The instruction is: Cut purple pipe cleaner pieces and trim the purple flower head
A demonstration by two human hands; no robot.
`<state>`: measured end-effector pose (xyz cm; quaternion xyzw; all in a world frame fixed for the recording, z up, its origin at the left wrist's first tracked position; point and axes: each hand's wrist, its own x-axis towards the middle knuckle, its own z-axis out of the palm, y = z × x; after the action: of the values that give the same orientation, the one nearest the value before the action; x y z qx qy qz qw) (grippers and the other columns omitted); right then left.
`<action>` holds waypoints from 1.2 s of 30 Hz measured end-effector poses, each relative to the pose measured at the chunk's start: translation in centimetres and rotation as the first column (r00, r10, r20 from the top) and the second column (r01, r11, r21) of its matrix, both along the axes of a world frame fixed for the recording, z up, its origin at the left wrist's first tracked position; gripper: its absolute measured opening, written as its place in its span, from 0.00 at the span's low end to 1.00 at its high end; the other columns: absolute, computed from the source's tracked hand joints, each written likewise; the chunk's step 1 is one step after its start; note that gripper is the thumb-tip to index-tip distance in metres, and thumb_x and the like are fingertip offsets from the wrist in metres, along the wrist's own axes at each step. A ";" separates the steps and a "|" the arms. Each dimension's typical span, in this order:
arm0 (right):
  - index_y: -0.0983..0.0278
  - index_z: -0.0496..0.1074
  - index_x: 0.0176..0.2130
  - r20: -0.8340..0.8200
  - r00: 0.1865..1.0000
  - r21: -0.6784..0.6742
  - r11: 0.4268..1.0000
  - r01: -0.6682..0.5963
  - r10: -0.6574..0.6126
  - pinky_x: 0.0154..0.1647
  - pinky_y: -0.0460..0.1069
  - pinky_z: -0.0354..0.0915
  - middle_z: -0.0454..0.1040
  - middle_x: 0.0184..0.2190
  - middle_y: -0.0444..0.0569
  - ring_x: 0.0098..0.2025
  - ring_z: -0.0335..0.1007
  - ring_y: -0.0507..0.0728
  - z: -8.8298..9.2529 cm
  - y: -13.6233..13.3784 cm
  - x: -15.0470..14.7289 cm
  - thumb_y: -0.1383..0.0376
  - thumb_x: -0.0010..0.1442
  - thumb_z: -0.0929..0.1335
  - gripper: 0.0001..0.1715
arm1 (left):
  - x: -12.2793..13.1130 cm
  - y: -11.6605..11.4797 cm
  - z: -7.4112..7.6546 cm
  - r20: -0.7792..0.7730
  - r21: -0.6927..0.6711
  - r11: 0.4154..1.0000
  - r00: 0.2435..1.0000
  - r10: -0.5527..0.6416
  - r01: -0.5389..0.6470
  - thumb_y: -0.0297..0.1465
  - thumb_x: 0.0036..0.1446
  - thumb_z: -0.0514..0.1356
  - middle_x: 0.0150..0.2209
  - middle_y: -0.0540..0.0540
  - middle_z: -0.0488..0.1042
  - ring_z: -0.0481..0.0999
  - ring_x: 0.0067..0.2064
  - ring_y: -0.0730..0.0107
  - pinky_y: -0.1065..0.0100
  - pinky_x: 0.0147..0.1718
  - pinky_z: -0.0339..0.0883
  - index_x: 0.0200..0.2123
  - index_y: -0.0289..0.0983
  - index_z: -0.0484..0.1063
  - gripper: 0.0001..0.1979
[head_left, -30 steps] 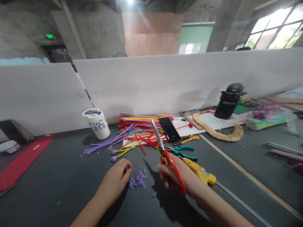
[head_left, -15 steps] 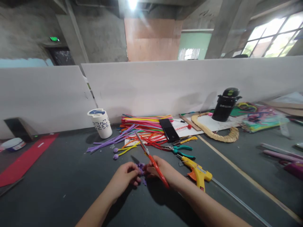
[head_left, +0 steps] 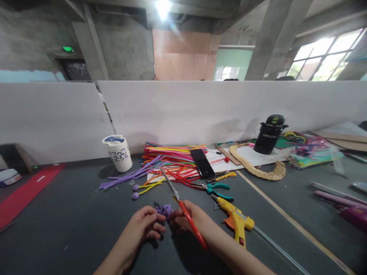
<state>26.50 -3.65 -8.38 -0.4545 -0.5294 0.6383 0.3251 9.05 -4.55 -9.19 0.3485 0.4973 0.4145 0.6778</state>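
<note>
Small cut purple pipe cleaner pieces (head_left: 164, 210) lie in a little heap on the dark table. Just left of the heap is my left hand (head_left: 145, 224), its fingers curved and apart, fingertips beside the pieces. My right hand (head_left: 190, 219) keeps hold of red-handled scissors (head_left: 191, 225), whose blades point up and away. The fingertips of that hand are close to the heap's right side; whether they pinch a piece I cannot tell. Beyond the heap lie two yellow stems with purple balls (head_left: 135, 196) on their ends.
Purple pipe cleaners (head_left: 129, 177) and a colourful bundle (head_left: 172, 154) lie behind, with a black phone (head_left: 202, 163) on top. To the right are green-handled pliers (head_left: 219, 186) and a yellow glue gun (head_left: 237, 219). A white cup (head_left: 119, 154) and a black bottle (head_left: 268, 135) stand further back.
My hands have drawn slightly apart, and the left fingers have loosened from the purple pieces, which now show more fully. The scissors stay in my right hand. The view has tilted up a little.
</note>
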 end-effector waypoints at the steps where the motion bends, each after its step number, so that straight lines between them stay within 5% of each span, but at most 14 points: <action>1: 0.63 0.56 0.29 -0.009 1.000 -0.006 1.000 -0.007 0.007 0.20 0.42 0.60 0.68 0.25 0.42 0.21 0.66 0.49 0.1 0.1 0.2 0.63 0.45 0.66 0.13 | 0.0 0.1 0.1 -0.009 0.021 1.000 1.000 0.020 -0.020 0.31 0.46 0.60 0.26 0.46 0.74 0.72 0.21 0.75 0.75 0.19 0.62 0.25 0.34 0.63 0.07; 5: 0.62 0.56 0.27 0.085 0.996 0.078 0.996 0.032 -0.039 0.11 0.40 0.47 0.64 0.17 0.37 0.12 0.53 0.44 1.0 0.3 0.8 0.60 0.47 0.66 0.13 | 0.3 0.1 0.2 -0.029 0.109 0.993 0.998 0.055 -0.051 0.32 0.44 0.62 0.18 0.51 0.70 0.66 0.16 0.79 0.77 0.14 0.56 0.25 0.34 0.65 0.09; 9: 0.64 0.60 0.26 0.129 0.987 0.220 0.973 0.065 -0.095 0.12 0.40 0.47 0.61 0.15 0.35 0.12 0.50 0.43 2.8 0.4 1.1 0.61 0.46 0.68 0.13 | 0.3 -0.2 1.4 0.004 0.144 0.987 0.998 0.067 -0.067 0.29 0.44 0.63 0.21 0.49 0.73 0.69 0.19 0.78 0.77 0.18 0.60 0.30 0.32 0.69 0.09; 16: 0.63 0.61 0.26 0.025 0.991 0.300 0.947 0.119 -0.133 0.12 0.40 0.49 0.58 0.14 0.34 0.13 0.50 0.44 8.6 -2.4 1.4 0.51 0.45 0.68 0.19 | 0.3 -1.8 7.1 0.004 0.297 0.953 0.998 0.063 -0.061 0.28 0.41 0.65 0.26 0.43 0.77 0.76 0.25 0.70 0.73 0.25 0.67 0.30 0.31 0.70 0.11; 20: 0.63 0.58 0.26 -0.025 0.996 0.274 0.957 0.089 -0.086 0.12 0.41 0.52 0.59 0.13 0.34 0.12 0.54 0.45 9.8 -6.6 1.0 0.48 0.45 0.66 0.22 | 0.8 -4.3 9.3 0.030 0.385 0.918 0.996 0.089 -0.094 0.30 0.41 0.65 0.24 0.44 0.77 0.76 0.25 0.71 0.74 0.24 0.67 0.28 0.32 0.69 0.10; 27: 0.63 0.60 0.28 -0.080 0.995 0.278 0.958 0.077 -0.057 0.11 0.40 0.50 0.61 0.15 0.35 0.11 0.52 0.43 7.9 -10.5 -0.2 0.53 0.47 0.66 0.17 | 2.3 -9.0 8.9 0.194 0.303 0.939 0.975 0.105 -0.162 0.31 0.44 0.63 0.21 0.50 0.73 0.70 0.20 0.80 0.80 0.18 0.62 0.26 0.33 0.69 0.08; 36: 0.62 0.58 0.27 -0.149 0.987 0.401 0.916 0.010 0.054 0.13 0.40 0.52 0.59 0.14 0.33 0.12 0.53 0.44 12.0 -6.7 -4.8 0.60 0.46 0.68 0.14 | 1.0 -8.9 11.1 0.227 0.409 0.875 0.958 0.178 -0.259 0.30 0.46 0.61 0.18 0.53 0.68 0.64 0.17 0.82 0.78 0.16 0.55 0.29 0.34 0.69 0.06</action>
<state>21.74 -10.35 3.63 -0.3210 -0.6266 0.5539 0.4445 10.03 -13.43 1.89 0.3926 0.3643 0.6191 0.5743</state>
